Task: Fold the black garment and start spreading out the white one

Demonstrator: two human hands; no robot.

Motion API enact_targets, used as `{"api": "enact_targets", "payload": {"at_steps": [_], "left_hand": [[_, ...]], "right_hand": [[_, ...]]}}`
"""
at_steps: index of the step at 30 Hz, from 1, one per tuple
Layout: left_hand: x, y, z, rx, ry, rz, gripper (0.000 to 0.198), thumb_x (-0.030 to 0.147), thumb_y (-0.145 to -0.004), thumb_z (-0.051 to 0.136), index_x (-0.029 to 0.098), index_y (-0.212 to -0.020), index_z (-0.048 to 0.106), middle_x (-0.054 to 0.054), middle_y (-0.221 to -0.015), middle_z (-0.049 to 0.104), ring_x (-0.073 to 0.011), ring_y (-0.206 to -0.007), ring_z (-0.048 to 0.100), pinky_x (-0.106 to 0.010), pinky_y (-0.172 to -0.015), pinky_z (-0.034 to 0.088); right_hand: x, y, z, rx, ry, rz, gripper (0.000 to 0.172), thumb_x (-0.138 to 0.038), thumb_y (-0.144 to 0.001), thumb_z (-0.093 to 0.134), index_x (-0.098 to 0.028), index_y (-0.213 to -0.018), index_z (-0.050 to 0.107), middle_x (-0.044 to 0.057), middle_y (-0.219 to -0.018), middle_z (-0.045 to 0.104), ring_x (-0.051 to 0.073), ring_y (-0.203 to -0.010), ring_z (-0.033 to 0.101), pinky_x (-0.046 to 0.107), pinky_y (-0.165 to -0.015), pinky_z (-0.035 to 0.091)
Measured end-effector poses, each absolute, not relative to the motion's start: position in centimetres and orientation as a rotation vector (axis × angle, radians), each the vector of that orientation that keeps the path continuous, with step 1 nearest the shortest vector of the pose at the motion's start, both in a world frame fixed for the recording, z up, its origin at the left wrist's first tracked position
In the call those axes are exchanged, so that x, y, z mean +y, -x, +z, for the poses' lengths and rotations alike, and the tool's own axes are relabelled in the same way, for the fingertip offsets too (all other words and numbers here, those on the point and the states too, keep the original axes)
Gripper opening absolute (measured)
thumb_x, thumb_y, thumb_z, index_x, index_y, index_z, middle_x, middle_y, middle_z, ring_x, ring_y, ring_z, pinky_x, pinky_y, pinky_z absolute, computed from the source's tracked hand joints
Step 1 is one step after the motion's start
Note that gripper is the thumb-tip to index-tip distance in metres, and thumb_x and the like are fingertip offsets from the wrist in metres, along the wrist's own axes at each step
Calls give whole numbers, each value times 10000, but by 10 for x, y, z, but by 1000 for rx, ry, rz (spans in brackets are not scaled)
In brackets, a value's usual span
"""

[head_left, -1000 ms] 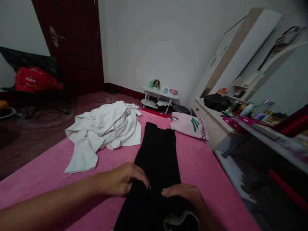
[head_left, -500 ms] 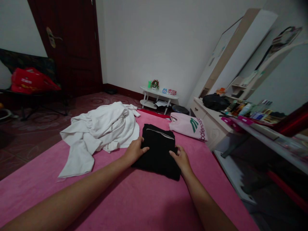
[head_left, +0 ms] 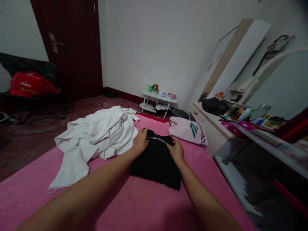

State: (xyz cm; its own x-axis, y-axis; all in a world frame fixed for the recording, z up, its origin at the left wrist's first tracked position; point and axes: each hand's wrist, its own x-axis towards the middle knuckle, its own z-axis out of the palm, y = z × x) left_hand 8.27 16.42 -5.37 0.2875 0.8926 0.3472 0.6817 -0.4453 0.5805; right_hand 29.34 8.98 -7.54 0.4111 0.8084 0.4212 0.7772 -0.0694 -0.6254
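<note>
A black folded garment (head_left: pixel 156 163) lies as a flat, squarish bundle on the pink bed cover (head_left: pixel 134 205). My left hand (head_left: pixel 141 141) is closed on its far left corner. At the far right corner, the thumb and fingers of my right hand (head_left: pixel 176 150) pinch the cloth. A thin pale line runs across the far part of the bundle between my hands. To the left is a crumpled white garment (head_left: pixel 103 131), one sleeve stretched toward me. Beyond my right hand rests a folded pink shirt (head_left: pixel 184 130) with a green logo and dark lettering.
A small white table (head_left: pixel 156 97) with a plant stands by the far wall. On the right is a dresser (head_left: pixel 204 118) crowded with bottles and a black bag. A red bag (head_left: pixel 31 85) sits on a chair at left, near a dark red door (head_left: pixel 72 48).
Both hands have slid from the bundle's sides to its far corners and now grip the cloth there. The far edge has bunched, and the pale strip looks narrower. The view has tilted slightly upward.
</note>
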Motion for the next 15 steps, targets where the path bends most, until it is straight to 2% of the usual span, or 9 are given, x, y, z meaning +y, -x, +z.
{"api": "enact_targets", "payload": {"at_steps": [3,6,8,10,15], "left_hand": [[168,-89,-63,1426,-2198,1000,516,109,-742,618,231,-1229,500,-99,-1191,539,-247,-1044,561,-335,-842,447],[174,-92,-67,1390,-2137,1077,447,90,-756,587,217,-1182,545,-94,-1171,557,-235,-1052,553,-339,-888,430],[178,-92,-69,1328,-2097,1120,310,102,-781,561,199,-1071,612,-82,-1093,601,-227,-1029,561,-335,-908,420],[183,-91,-69,1248,-2048,1158,196,135,-820,527,189,-963,651,-68,-1015,636,-215,-993,573,-327,-909,416],[196,-84,-64,1006,-1894,1152,163,226,-857,483,170,-891,632,-34,-857,651,-178,-830,590,-293,-787,454]], "right_hand": [[91,-283,-73,-1414,1922,-130,477,-154,-741,532,-205,-1216,527,117,-1133,587,245,-955,591,348,-789,456],[94,-279,-65,-1393,1903,-218,380,-159,-765,498,-198,-1134,584,123,-1112,594,257,-965,579,351,-795,435],[99,-279,-61,-1363,1799,-193,274,-193,-786,487,-188,-1013,641,111,-1050,624,258,-963,571,359,-829,419],[104,-280,-59,-1335,1701,-139,234,-249,-811,481,-185,-929,673,89,-963,657,247,-925,575,353,-829,418],[108,-280,-60,-1245,1496,192,294,-400,-820,521,-174,-870,701,26,-789,682,199,-740,596,301,-707,452]]}}
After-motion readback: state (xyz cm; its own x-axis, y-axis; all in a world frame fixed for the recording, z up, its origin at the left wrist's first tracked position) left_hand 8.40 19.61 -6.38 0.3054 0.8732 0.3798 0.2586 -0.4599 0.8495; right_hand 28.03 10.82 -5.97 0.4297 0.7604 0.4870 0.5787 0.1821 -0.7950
